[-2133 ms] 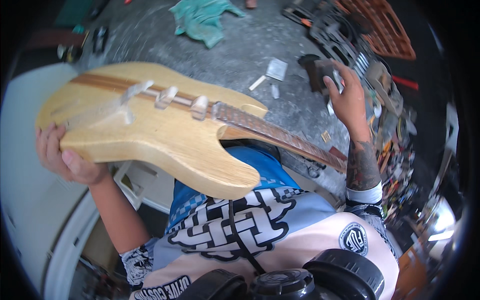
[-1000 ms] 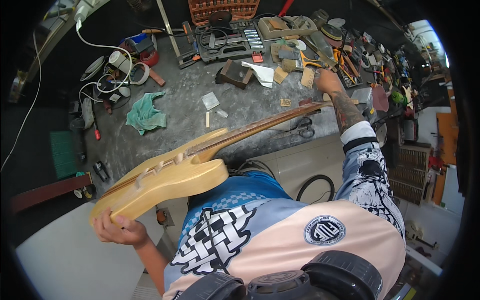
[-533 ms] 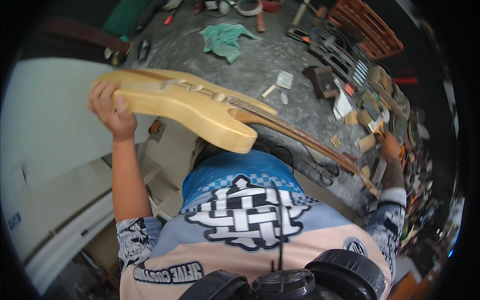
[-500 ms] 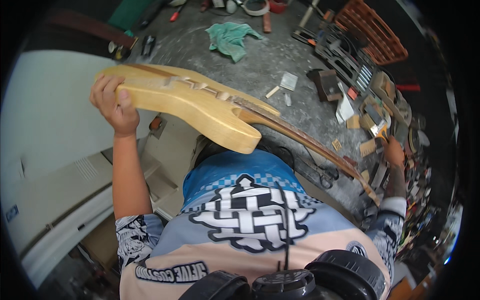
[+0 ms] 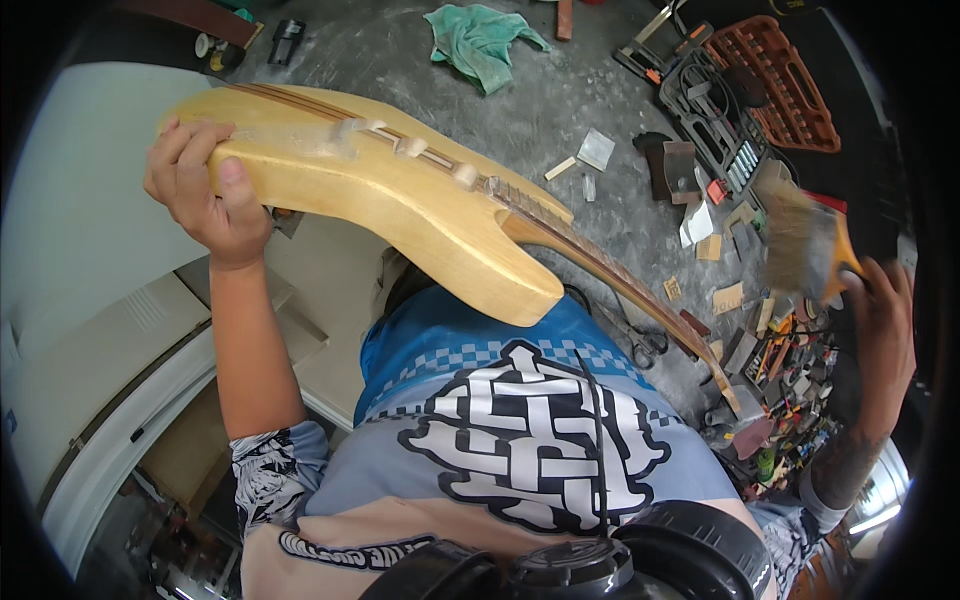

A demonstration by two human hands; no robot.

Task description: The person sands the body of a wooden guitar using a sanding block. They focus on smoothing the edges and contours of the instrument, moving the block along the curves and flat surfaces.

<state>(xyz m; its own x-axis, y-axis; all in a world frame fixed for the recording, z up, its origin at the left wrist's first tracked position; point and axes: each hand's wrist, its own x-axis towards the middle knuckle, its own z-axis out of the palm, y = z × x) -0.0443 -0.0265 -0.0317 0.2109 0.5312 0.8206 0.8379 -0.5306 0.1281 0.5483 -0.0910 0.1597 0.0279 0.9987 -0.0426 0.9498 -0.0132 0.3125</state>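
My left hand [image 5: 203, 190] grips the rear edge of an unfinished pale wood guitar body [image 5: 380, 190], held up level in front of my chest. Its dark neck [image 5: 620, 290] runs down to the right, and the far end rests near the cluttered bench. My right hand [image 5: 880, 310] is raised at the right and holds a wide paintbrush [image 5: 805, 240] with an orange handle, its bristles blurred. The brush is apart from the guitar.
A grey workbench [image 5: 400, 50] carries a green rag [image 5: 480, 40], small wood and paper scraps [image 5: 597, 150], an open orange tool case [image 5: 775, 80] and a black bit set [image 5: 715, 125]. Scissors [image 5: 640, 340] lie under the neck. White cabinet panels [image 5: 90, 330] stand at the left.
My right hand has left the guitar neck and now holds a paintbrush raised at the right. The left hand keeps the guitar body up, slightly lower and closer.
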